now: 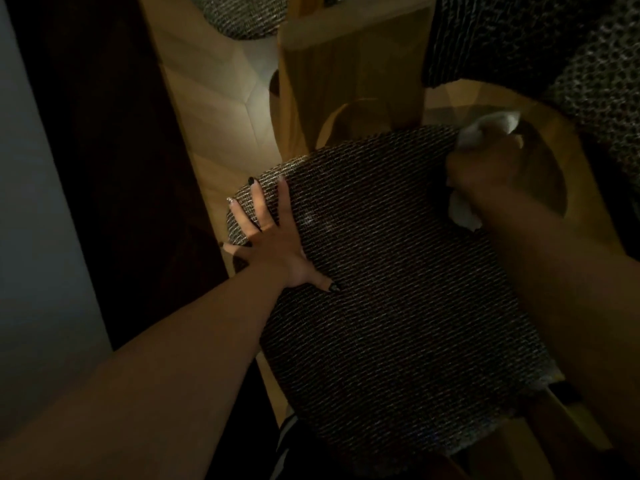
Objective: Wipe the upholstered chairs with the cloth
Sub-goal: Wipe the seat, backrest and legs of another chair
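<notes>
So we're mid-wipe on the chair seat [398, 271], the dark woven one filling the middle of the frame. Our left hand [273, 244] lies flat on its left edge, fingers [258, 199] straight and spread, holding nothing; we'd guess it's there to brace the seat so it doesn't shift while we rub. Our right hand [485, 174], upper right, is blurred, but its fingers look curled around the white cloth [465, 211], which pokes out above and below the fist, right at the seat's far right rim. Probably working the edge now.

Lighting is awful. Another chair [571, 71] in similar fabric sits at upper right, cut off by the frame, and a third bit of upholstery [242, 15] peeks in at the top. The wooden leg [349, 81] between them could be table or chair, can't tell.
</notes>
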Motion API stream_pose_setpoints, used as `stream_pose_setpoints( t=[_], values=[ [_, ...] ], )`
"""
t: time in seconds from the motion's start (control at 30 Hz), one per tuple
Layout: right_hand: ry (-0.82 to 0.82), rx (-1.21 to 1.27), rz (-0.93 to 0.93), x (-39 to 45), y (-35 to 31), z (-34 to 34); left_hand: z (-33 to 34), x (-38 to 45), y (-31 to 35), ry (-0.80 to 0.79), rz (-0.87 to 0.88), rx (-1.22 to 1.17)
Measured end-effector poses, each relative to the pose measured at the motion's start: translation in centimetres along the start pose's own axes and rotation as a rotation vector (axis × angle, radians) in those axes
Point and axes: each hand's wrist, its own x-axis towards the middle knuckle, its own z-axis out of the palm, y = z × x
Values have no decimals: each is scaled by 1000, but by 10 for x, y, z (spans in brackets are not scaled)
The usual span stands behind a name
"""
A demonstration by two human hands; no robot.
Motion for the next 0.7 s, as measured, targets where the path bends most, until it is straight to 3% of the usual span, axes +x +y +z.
stream_pose_setpoints(
  t=[0.1,0.17,0.3,0.4,0.47,0.57,0.63,0.7],
  values=[
    [17,-227,-32,-20,-22,30,2,3,-2,32,10,-3],
    [-59,-314,-133,-51,-38,44,4,3,-3,66,24,-8],
    [-186,-199,-560,-93,-39,65,5,1,-2,101,4,28],
    [-261,-7,-676,-97,-35,54,6,3,-1,114,-14,24],
    [-296,174,-613,-101,-40,39,7,5,-1,108,-24,27],
    [-285,585,-303,-103,-57,16,8,8,-2,112,-20,31],
    [-432,939,-1,-101,-73,11,8,8,-2,106,-12,41],
    [-621,1115,261,-95,-84,21,11,8,-4,99,-23,70]
  ],
)
